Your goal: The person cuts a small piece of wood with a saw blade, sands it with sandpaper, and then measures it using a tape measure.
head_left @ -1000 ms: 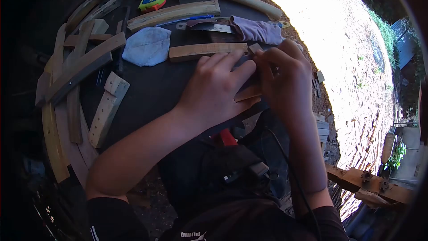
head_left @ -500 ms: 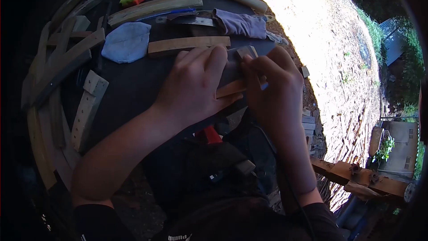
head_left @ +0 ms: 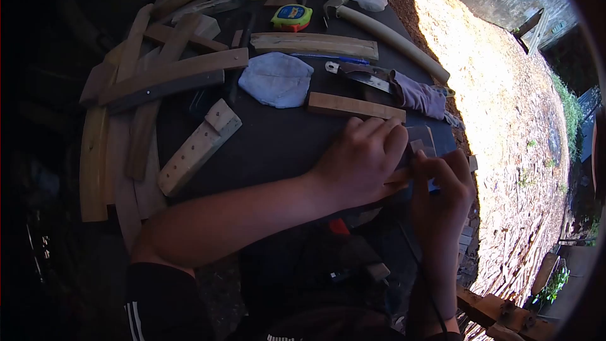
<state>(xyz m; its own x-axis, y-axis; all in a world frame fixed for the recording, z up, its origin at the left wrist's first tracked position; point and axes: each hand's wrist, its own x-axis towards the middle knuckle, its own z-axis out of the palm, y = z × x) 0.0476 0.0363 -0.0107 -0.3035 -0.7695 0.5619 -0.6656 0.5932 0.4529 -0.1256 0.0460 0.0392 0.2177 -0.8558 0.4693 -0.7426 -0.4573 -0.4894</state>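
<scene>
My left hand [head_left: 366, 161] is closed on a small wooden piece [head_left: 396, 180], whose light edge shows between the two hands. My right hand [head_left: 445, 183] is pinched around a small brownish block [head_left: 417, 145], pressed close over a grey flat piece [head_left: 424, 134] beside the left knuckles. What lies under the fingers is mostly hidden. Just beyond the left hand, a light wooden strip [head_left: 356, 105] rests on the dark table [head_left: 271, 151].
A folded white cloth [head_left: 276, 79], a tape measure [head_left: 291, 17], a blade with a cloth-wrapped handle [head_left: 372, 80] and a curved wooden handle [head_left: 391, 43] lie farther back. Wooden strips [head_left: 170, 76] pile up at left, near a block with holes [head_left: 201, 147].
The view has swung, so the table and hands appear farther right and lower. Both hands keep their hold, close together over the same pieces.
</scene>
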